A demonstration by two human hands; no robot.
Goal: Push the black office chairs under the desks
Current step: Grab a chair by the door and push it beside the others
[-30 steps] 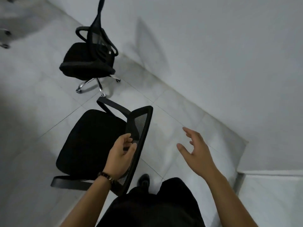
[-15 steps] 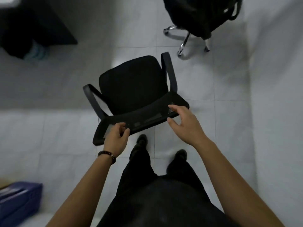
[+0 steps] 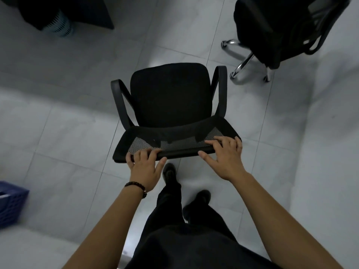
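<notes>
A black office chair (image 3: pixel 171 98) with two armrests stands right in front of me, its mesh backrest nearest me. My left hand (image 3: pixel 144 166) grips the top edge of the backrest at its left end, fingers curled over the rim. At the right end, my right hand (image 3: pixel 225 156) holds the same edge, fingers over the mesh and thumb spread below. A second black office chair (image 3: pixel 272 30) with a chrome base stands at the upper right. A dark desk (image 3: pixel 87 10) shows at the top left.
A pale ribbed bin (image 3: pixel 58 26) sits under the dark desk at the top left. A blue crate (image 3: pixel 9 202) lies at the left edge. A white wall (image 3: pixel 334 133) runs along the right. Grey tiled floor (image 3: pixel 68 123) surrounds the chair.
The view swung left from the wall toward the desk. The chair now faces away from me, and my right hand, free a second ago, has come onto the backrest edge.
</notes>
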